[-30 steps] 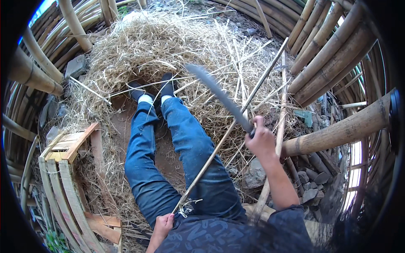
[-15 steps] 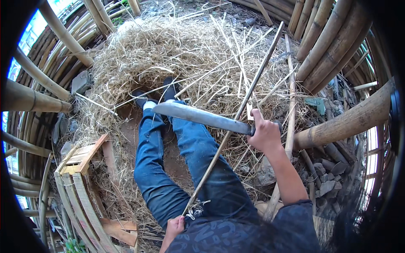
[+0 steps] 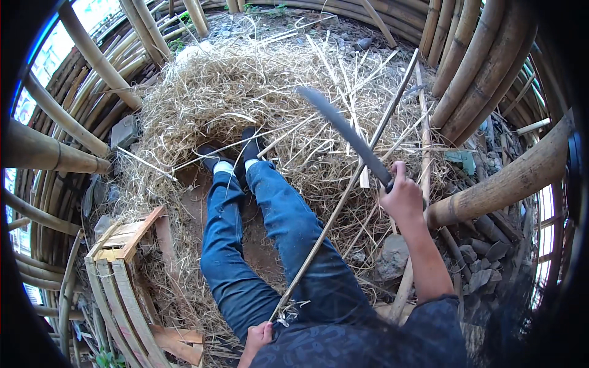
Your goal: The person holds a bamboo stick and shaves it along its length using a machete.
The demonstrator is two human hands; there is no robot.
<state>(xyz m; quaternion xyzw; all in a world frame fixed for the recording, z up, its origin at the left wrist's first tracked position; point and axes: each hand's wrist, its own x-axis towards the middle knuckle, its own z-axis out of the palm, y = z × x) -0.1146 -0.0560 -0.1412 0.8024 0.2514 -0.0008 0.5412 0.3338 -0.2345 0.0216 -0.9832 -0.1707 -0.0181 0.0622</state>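
My right hand is closed round the dark handle of a machete, whose long grey blade points up and to the left. The blade passes over or against a long thin bamboo strip; I cannot tell whether they touch. Low in the view, my left hand grips the strip's near end beside my waist. From there the strip runs diagonally across my right thigh to the far right. Curled pale shavings hang at the strip near my left hand.
A heap of bamboo shavings spreads beyond my feet. Left of my legs stands a wooden slatted crate. Thick bamboo poles slant in from the right, with stones below. Another pole lies beyond my right hand.
The machete's blade has swung from nearly level to pointing up and away. My right hand has moved slightly right and nearer to me. My left hand keeps its hold on the strip.
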